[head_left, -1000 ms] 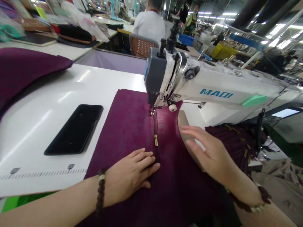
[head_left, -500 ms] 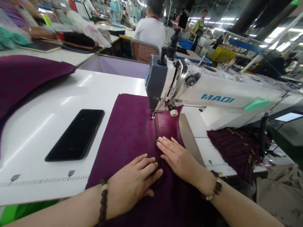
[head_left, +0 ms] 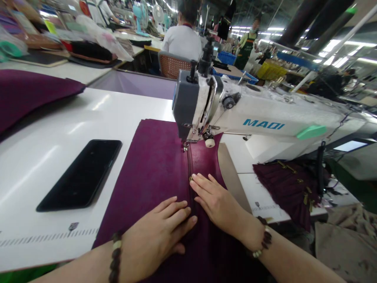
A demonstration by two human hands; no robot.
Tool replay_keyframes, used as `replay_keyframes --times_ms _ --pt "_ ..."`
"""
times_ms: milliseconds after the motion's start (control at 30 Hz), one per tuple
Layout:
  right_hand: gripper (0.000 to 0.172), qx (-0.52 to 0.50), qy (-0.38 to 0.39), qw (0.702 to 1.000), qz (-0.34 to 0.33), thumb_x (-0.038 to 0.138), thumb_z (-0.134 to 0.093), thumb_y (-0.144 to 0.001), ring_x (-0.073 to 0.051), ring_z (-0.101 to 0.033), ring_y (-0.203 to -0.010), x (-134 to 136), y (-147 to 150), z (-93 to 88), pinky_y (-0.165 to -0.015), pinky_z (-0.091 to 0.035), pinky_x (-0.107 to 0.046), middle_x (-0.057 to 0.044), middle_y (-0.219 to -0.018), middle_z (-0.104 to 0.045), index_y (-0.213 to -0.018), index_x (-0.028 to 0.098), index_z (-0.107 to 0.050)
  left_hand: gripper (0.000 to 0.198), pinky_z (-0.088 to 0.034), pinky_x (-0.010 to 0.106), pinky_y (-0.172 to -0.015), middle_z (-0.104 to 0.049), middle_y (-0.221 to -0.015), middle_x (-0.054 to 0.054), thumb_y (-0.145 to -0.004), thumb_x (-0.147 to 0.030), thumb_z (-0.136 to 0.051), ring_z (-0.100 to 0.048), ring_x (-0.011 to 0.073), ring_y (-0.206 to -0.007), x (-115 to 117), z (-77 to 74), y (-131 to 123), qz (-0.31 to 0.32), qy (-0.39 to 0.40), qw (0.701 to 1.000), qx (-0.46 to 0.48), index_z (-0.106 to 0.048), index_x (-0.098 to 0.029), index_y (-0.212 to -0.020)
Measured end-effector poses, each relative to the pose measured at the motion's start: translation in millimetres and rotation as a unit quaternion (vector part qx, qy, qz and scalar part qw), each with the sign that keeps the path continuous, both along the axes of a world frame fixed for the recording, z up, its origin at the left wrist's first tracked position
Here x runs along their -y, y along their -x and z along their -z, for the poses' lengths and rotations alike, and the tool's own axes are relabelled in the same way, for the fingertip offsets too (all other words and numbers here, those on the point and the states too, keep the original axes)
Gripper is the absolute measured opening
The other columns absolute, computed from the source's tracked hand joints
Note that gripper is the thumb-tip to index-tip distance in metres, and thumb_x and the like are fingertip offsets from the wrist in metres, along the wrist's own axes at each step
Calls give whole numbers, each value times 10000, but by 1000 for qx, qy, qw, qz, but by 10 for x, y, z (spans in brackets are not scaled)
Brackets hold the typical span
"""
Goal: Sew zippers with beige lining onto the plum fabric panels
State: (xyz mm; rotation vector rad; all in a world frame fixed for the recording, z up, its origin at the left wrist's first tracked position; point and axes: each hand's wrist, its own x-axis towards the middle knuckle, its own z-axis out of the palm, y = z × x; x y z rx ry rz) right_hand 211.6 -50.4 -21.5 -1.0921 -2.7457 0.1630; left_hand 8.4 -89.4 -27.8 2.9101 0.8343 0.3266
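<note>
The right hand (head_left: pixel 216 200) has slid in beside the left hand (head_left: pixel 160 230); both lie flat and open on one purple fabric panel (head_left: pixel 153 165), flanking its single dark zipper (head_left: pixel 188 163), near one white sewing machine (head_left: pixel 259 114).

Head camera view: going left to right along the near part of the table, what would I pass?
Black phone → left hand → right hand, both flat on the purple fabric → pile of purple zipper pieces.

The left hand (head_left: pixel 159 232) and right hand (head_left: pixel 215 201) lie flat, palms down.
</note>
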Motion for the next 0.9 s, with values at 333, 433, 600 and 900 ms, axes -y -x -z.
replay_keyframes --times_ms 333,433,600,900 --pt "379 3 -3 1000 -1 158 -328 -904 -189 -353 -1234 -28 -2 13 -1036 -327 -419 -70 -1327 -402 -1266 112 -430 416 -329 373 -957 -590 -1077 59 -880 -454 -421 -511 220 -1052 -30 -17 -5 -2 12 1000 7 -495 -189 -1193" --pt "380 4 -5 1000 -4 155 -326 -902 -189 -358 -1231 -39 -3 10 -1033 -332 -415 -75 -1325 -404 -1264 108 -433 420 -321 368 -967 -587 -1076 60 -873 -458 -434 -504 217 -1058 -40 -14 -6 -3 20 1000 11 -500 -187 -1188" --pt "375 4 -15 1000 0 157 -327 -900 -192 -368 -1224 -65 6 6 -1024 -338 -420 -71 -1319 -413 -1250 107 -451 424 -315 383 -974 -580 -1090 67 -885 -455 -405 -501 223 -1065 -55 5 7 -7 31 999 7 -486 -189 -1204" --pt "379 4 -8 1000 13 166 -345 -893 -204 -349 -1237 -195 22 16 -1016 -333 -449 -70 -1335 -391 -1256 111 -441 418 -321 407 -981 -557 -1134 75 -875 -437 -441 -479 240 -1094 -198 -22 -6 -13 51 999 -2 -489 -191 -1211"
